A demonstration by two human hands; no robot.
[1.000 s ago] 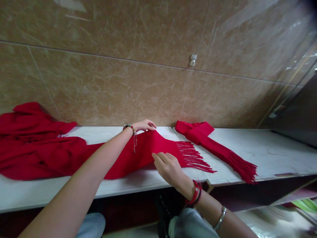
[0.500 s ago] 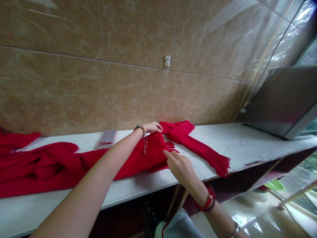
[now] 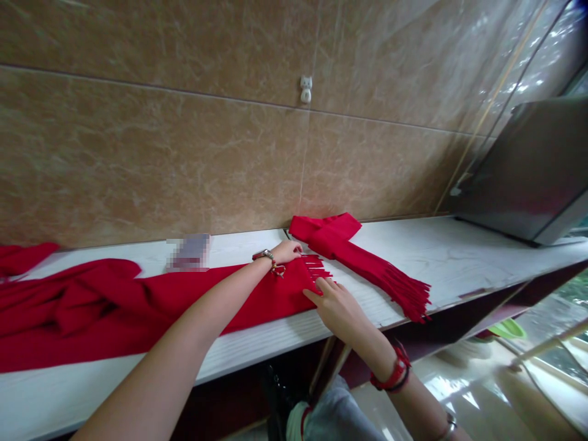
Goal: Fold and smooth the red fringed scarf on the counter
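A long red scarf point(image 3: 271, 300) stretches over the white counter, its fringed end toward the right and its left part bunched in folds. At the far corner of that fringed end, my left hand point(image 3: 287, 251) has its fingers curled together on the scarf's edge. My right hand point(image 3: 337, 309) rests at the near corner beside the fringe, thumb and forefinger spread apart over the cloth. Just beyond both hands lies a second red scarf point(image 3: 349, 248), folded and crossed over itself, with its fringe near the counter's front edge.
A grey box-like packet point(image 3: 190, 250), partly blurred, lies behind the scarf. The tiled wall point(image 3: 206, 159) bounds the white counter point(image 3: 413, 245) at the back. A large dark appliance point(image 3: 528, 171) stands on the right end. Open shelves with a green dish point(image 3: 509, 329) are below.
The scarf's fringed end, raised and bent before, now lies flatter with its fringe spread out. My right thumb and forefinger have parted. The view has tipped slightly downward.
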